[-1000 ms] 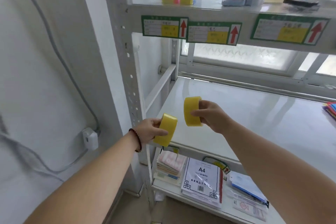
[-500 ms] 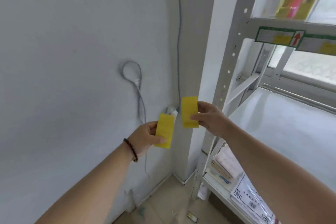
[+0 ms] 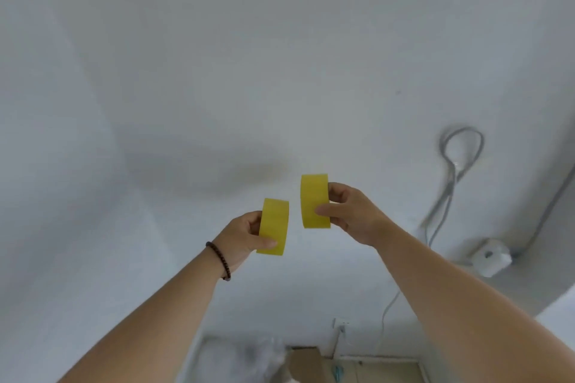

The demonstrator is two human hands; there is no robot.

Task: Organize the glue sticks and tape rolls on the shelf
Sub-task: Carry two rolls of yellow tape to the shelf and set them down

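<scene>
Here each hand grips a roll: the left hand (image 3: 245,235) pinches one yellow tape roll (image 3: 273,226), the right hand (image 3: 350,214) the other yellow roll (image 3: 315,200), held before a blank white wall (image 3: 217,71). With no shelf in sight, this looks like mid-carry; next comes finding their spot.

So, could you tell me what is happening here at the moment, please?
A person is holding two yellow rolls of tape up in front of a plain white wall, one in each hand. The left hand grips the lower yellow tape roll, and the right hand pinches the higher yellow tape roll. The rolls are close together but apart. No shelf is in view, so neither roll is put away yet.
</scene>
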